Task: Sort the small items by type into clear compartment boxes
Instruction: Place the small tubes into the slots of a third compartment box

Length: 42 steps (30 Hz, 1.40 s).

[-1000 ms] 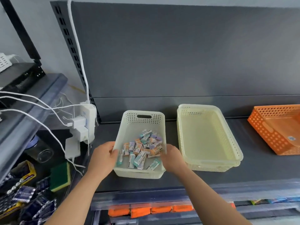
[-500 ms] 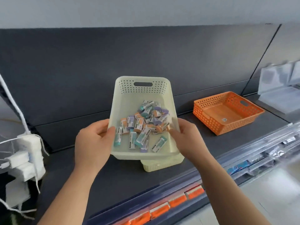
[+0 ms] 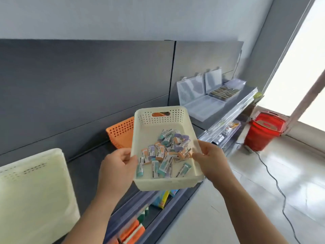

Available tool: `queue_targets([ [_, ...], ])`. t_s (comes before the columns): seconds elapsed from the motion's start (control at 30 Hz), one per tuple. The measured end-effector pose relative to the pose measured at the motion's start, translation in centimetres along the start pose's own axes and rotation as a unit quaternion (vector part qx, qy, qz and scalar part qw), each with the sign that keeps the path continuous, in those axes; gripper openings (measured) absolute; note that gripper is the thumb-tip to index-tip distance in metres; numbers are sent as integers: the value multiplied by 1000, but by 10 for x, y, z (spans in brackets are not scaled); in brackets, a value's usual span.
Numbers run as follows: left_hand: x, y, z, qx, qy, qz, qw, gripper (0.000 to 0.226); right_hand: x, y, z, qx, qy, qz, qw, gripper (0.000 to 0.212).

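Your dark shelf (image 3: pixel 84 173) carries a large cream bin (image 3: pixel 31 191) at its near left end. You hold the cream basket (image 3: pixel 163 184) in the air above the shelf's front edge. Clear compartment boxes (image 3: pixel 204 106) stand open at the far right end. An orange basket (image 3: pixel 121 132) sits by the back edge. Your left hand (image 3: pixel 117 168) and right hand (image 3: pixel 212 159) grip opposite rims, thumbs curled over; the other fingers are hidden. The small items (image 3: pixel 165 155) lie heaped inside.

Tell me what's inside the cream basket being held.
A pile of small labelled items with teal, orange and purple ends lies in the cream basket. Anything beneath the pile is hidden.
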<state>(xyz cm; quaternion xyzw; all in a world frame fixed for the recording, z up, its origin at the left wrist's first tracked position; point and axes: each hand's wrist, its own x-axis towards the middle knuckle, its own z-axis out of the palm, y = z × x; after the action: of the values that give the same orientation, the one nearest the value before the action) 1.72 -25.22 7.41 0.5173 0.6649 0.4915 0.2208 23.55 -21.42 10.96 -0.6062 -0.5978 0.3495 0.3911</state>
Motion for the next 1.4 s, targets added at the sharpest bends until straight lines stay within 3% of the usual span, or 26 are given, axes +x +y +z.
queue_targets([
  [0.33, 64, 52, 170, -3, -46, 14, 999, 14, 117, 73, -114, 15, 25, 48, 998, 46],
  [0.77, 203, 46, 286, 70, -84, -54, 992, 9, 327, 129, -137, -62, -60, 52, 995, 41],
  [1.0, 254, 38, 316, 128, -39, -127, 983, 16, 425, 148, -116, -77, -159, 9, 984, 35],
  [1.27, 264, 33, 336, 217, 89, -217, 947, 17, 493, 168, -74, -60, -296, -101, 948, 20],
  [1.4, 259, 32, 351, 278, 106, -269, 916, 18, 514, 181, -65, -65, -357, -140, 921, 38],
])
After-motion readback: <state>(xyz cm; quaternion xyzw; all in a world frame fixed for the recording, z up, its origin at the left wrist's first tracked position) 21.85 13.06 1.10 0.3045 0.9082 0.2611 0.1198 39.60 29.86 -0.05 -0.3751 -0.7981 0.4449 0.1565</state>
